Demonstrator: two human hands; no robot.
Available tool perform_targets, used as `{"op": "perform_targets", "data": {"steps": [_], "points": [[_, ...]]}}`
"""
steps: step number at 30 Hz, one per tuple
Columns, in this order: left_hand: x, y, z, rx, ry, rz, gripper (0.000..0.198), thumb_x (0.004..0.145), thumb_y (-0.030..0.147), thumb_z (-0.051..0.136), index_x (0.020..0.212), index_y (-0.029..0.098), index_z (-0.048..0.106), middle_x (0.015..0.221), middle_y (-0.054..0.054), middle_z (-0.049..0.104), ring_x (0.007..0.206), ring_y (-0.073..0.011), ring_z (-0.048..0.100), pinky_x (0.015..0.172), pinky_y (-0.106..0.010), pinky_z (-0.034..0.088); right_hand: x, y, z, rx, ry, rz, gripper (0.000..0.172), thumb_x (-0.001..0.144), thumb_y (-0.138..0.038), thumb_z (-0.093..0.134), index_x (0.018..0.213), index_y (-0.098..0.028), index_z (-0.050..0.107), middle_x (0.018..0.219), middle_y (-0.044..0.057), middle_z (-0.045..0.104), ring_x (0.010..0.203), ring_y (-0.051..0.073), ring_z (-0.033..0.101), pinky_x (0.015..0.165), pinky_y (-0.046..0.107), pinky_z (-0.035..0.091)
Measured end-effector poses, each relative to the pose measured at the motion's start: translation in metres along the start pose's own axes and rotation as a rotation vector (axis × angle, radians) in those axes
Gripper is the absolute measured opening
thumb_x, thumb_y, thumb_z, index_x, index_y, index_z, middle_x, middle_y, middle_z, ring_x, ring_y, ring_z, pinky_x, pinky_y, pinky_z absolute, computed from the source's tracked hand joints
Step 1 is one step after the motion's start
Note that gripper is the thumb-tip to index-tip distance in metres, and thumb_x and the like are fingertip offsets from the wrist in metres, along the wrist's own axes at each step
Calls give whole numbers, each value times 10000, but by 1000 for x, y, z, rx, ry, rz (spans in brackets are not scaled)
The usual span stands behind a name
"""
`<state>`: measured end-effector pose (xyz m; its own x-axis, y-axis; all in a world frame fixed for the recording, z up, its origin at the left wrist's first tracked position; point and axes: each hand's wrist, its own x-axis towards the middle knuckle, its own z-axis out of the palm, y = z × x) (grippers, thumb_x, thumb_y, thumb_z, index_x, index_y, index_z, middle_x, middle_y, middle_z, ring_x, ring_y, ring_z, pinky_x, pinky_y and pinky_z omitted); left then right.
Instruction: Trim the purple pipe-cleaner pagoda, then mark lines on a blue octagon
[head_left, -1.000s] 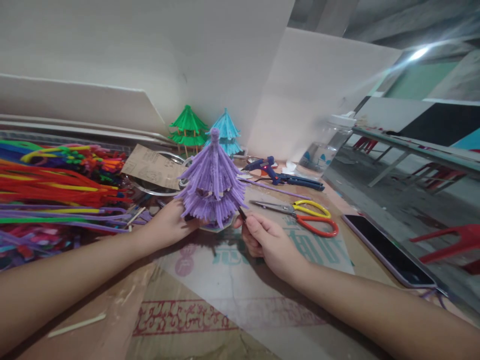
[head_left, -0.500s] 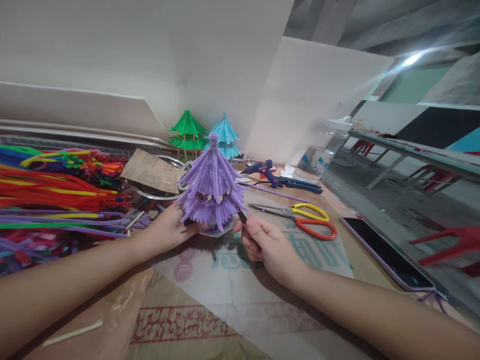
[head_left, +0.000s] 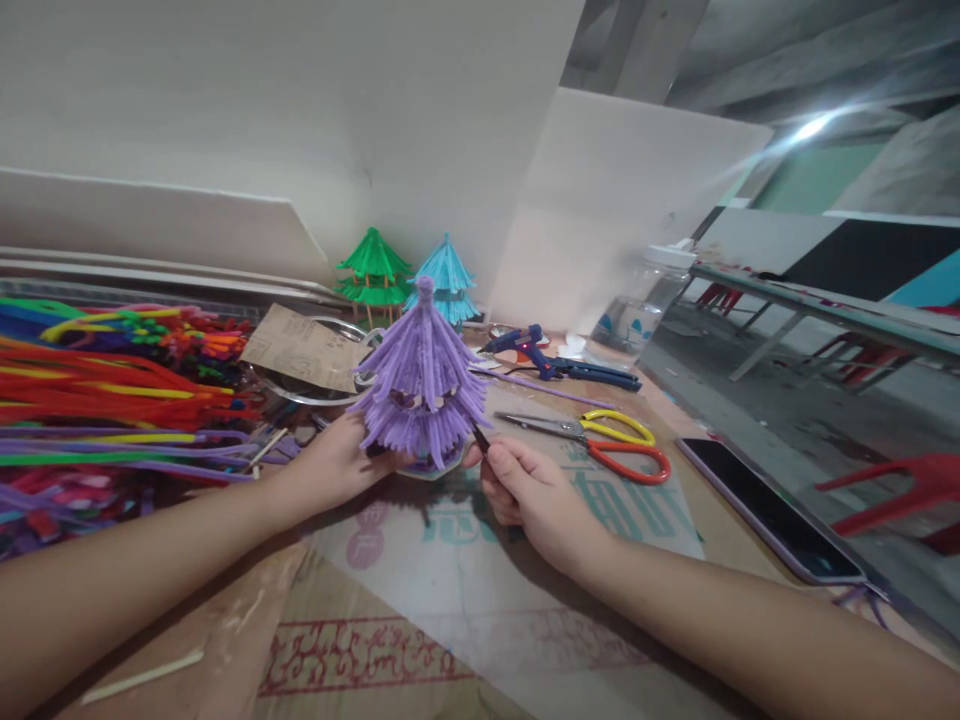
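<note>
A purple two-tiered pavilion model (head_left: 426, 375), its roofs made of fuzzy pipe cleaners, stands upright just above the table on a pale flat base. My left hand (head_left: 349, 455) grips it low on the left side; the fingertips are hidden behind the lower roof. Pinched in my right hand (head_left: 525, 490) is a thin dark pointed tool (head_left: 480, 440), perhaps tweezers. Its tip meets the right edge of the lower purple roof. To the right lie scissors (head_left: 592, 435) with one yellow and one red handle loop.
Green (head_left: 373, 268) and light-blue pavilion models (head_left: 448, 275) stand behind. Bundled pipe cleaners (head_left: 112, 385) fill the left. A cardboard piece (head_left: 304, 348) rests on a metal bowl. Farther right are a glue gun (head_left: 525, 345), pliers (head_left: 600, 374), a clear jar (head_left: 649, 295) and a phone (head_left: 769, 510).
The view has shifted slightly, so the background sits a little lower and to the left. Both hands keep their hold, and the purple model stays nearly where it was.
</note>
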<state>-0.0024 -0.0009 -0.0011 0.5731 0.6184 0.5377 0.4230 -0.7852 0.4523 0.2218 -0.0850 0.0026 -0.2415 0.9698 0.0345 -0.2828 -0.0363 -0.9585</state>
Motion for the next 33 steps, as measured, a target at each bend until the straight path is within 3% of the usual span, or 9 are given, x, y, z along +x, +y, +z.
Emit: {"op": "perform_targets", "data": {"steps": [7,11,16,20,25,33], "points": [[-2,-1,1,-19,1,-43,273,892,446,581,990,206,667,1001,-84,716,1104,-297,649,1061,-460,497,1,-1,-1,-8,-5,31,547,697,-668,772,751,-210,478,514,-120,323,434,46,185,403,198,119],[-3,-4,3,-32,50,-68,364,912,455,546,1128,179,643,1060,-104,725,997,-278,672,1064,-467,494,0,0,-1,-3,-22,57,546,701,-678,761,774,-202,506,517,-117,334,426,46,180,395,203,111],[0,-5,2,-31,9,-122,291,903,361,493,1030,182,684,892,-72,748,863,-251,691,1011,-427,532,-1,0,-1,-67,-28,55,556,713,-692,746,821,-173,576,512,-117,318,440,55,187,403,204,126],[2,0,-1,-71,-2,-160,331,801,313,517,1056,175,677,901,-71,752,994,-298,691,1007,-454,534,-4,0,-1,-87,-46,39,545,732,-689,738,817,-172,588,527,-107,304,459,62,197,416,206,128],[3,6,0,-92,-24,-152,417,839,401,585,1190,178,625,1175,-102,718,1172,-315,633,1083,-472,473,-5,-1,0,-77,-56,4,544,748,-692,722,827,-173,581,545,-97,320,475,69,209,422,208,136],[6,7,-4,-84,-2,-160,351,840,410,584,1103,183,639,1134,-96,728,1120,-297,660,1039,-467,510,-4,1,-1,-90,-32,-10,570,772,-734,665,857,-178,571,548,-100,346,460,70,206,416,217,138]]}}
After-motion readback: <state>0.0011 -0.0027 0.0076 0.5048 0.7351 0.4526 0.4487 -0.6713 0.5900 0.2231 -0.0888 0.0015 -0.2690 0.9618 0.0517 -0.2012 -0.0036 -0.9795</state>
